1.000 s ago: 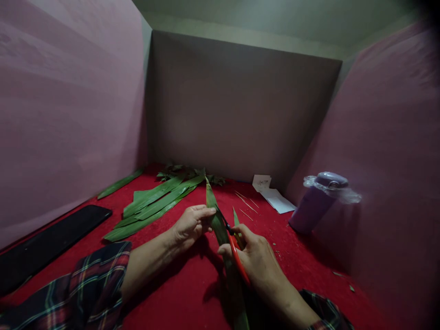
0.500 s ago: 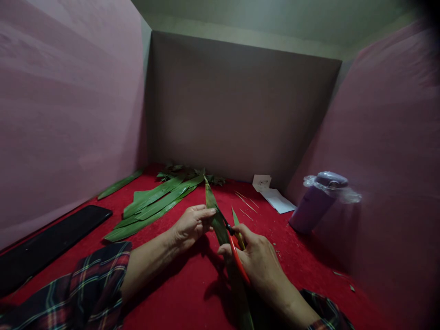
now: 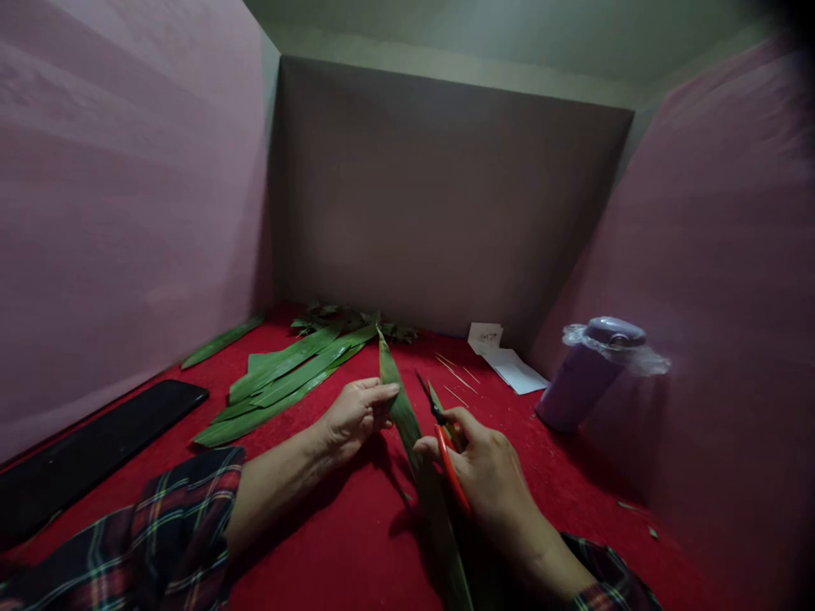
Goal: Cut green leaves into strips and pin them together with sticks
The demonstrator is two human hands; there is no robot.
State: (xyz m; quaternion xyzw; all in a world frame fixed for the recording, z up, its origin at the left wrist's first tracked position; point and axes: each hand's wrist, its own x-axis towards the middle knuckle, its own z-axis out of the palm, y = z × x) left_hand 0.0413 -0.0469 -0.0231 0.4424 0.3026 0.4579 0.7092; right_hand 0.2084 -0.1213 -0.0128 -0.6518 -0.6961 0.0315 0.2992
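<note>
Between thumb and fingers, my left hand [image 3: 357,416] pinches a long green leaf [image 3: 407,424] near its pointed upper end. The leaf runs down toward the bottom edge of the view. My right hand [image 3: 487,462] is wrapped round scissors [image 3: 451,462] with red-orange handles and dark blades, which point up and left, just right of the leaf. A second narrow leaf tip shows behind the scissors, near my right fingers; its lower part is hidden. My right thumb lies at the edge of the long leaf.
Several green leaves [image 3: 299,373] lie on the red cloth [image 3: 331,526] at the left. Beyond them are leafy sprigs [image 3: 324,316]. A black flat object [image 3: 95,450] sits far left. Thin sticks [image 3: 457,373], white papers [image 3: 513,371] and a purple bottle [image 3: 579,382] are on the right.
The scissors and my right hand have shifted slightly right, so the blades stand apart from the long leaf. My left hand has barely moved.
</note>
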